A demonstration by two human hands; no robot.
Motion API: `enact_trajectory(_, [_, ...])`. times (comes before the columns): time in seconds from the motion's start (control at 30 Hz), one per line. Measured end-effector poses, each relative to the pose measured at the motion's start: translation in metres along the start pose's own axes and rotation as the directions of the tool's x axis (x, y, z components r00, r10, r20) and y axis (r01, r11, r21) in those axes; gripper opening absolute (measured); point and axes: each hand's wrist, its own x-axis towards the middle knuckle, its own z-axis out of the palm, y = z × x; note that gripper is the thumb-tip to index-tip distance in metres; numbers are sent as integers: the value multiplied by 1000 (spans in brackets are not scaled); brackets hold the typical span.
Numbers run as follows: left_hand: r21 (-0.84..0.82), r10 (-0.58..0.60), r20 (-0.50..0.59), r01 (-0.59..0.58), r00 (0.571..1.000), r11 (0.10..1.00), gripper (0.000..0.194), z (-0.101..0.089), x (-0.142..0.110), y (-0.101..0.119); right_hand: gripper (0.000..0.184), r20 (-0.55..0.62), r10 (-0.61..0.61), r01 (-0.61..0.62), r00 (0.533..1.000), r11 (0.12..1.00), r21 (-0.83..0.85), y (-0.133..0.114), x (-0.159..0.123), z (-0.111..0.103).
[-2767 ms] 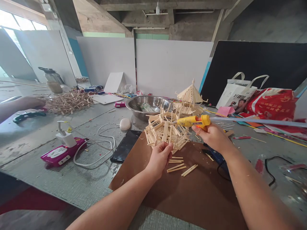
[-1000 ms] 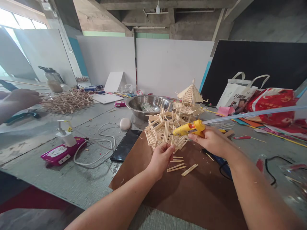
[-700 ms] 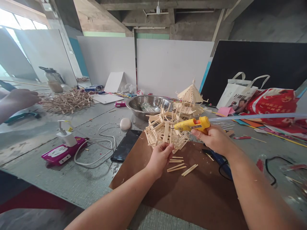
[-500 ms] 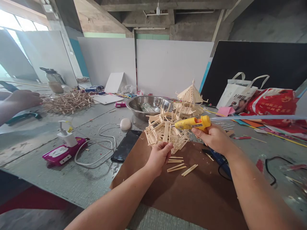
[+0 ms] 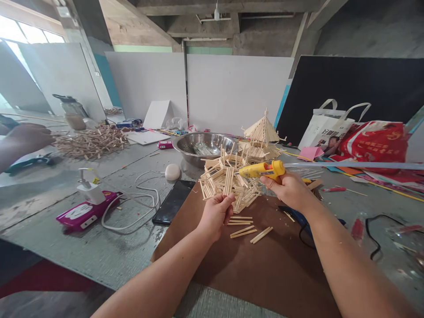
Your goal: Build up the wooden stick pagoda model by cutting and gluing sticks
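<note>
Since the frame half a second ago, the left hand (image 5: 216, 214) has shifted slightly left with its upright sticks (image 5: 228, 179), and the yellow glue gun (image 5: 260, 170) has moved with it.

In the head view, the bench (image 5: 132, 238) has a scuffed grey top whose near edge slants down toward the left forearm. A smooth brown sheet (image 5: 258, 274) spreads over it, reaching toward the wearer between both forearms. Along its left edge lies a glossy black phone (image 5: 174, 202); behind stands a shiny, rounded metal bowl (image 5: 190, 159), hemming in the work at the back.

At the sheet's far end sits an openwork lattice (image 5: 212, 181) of pale, thin wooden sticks, spiky on top. Behind it rises a tiered stick model (image 5: 261, 130) with a pointed, ribbed roof. Short loose lengths (image 5: 261, 235) lie on the sheet in front, some in pairs.

The left hand is closed in a pinch, thumb against forefinger, gripping the lower ends of the sticks before the lattice. The right hand (image 5: 289, 190) is wrapped around the gun's handle, its nozzle pointing left, just beside those sticks; whether it touches them cannot be told. A long translucent glue stick (image 5: 347, 165) trails from the gun's rear.
</note>
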Motion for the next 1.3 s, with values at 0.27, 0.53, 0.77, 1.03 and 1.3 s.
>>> enact_trajectory(0.27, [20,-6,-3,6,1000,1000,32,0,-1,-1,39,-26,-15,14,1000,1000,-12,-5,1,6])
enact_trajectory(0.53, [12,18,-8,-17,1000,1000,28,1,-2,0,41,-24,8,-9,1000,1000,-12,-6,0,7])
enact_trajectory(0.77, [2,38,-12,-38,999,999,27,1,-2,0,40,-25,2,-2,1000,1000,-12,-6,0,8])
enact_trajectory(1.03, [-16,58,-17,-58,998,998,27,1,-3,-1,39,-60,18,-18,998,1000,7,-3,1,11])
enact_trajectory(1.3, [-10,59,-22,-59,998,998,25,1,-2,-1,40,-55,27,-27,998,1000,8,-3,2,12])
